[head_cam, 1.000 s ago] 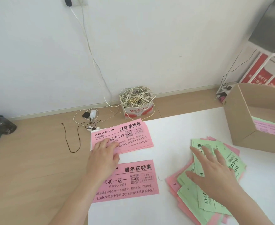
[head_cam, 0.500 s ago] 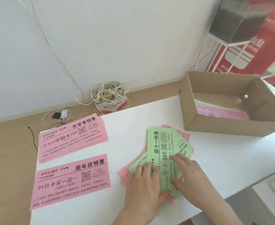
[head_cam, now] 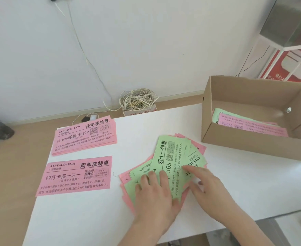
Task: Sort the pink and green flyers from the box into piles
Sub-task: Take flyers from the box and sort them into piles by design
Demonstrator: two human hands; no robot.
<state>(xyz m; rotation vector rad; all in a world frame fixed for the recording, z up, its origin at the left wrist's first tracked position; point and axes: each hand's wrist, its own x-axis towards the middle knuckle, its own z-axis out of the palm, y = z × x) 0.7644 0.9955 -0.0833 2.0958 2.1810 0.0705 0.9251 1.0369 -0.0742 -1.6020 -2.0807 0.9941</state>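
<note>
Flyers (head_cam: 249, 125), pink and green, inside cardboard box (head_cam: 252, 148).

left hand (head_cam: 155, 194): gone from the far pink pile (head_cam: 85, 137) at upper left; now flat on the mixed heap (head_cam: 128, 188) at lower centre, fingers on the top green flyer (head_cam: 171, 157)
right hand (head_cam: 208, 189): shifted to that flyer's right side, forefinger stretched onto it

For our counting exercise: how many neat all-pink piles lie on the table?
2. The far pink pile sits at the back left of the table; the near pink pile lies just in front. The mixed heap may hide more pink flyers.
</note>
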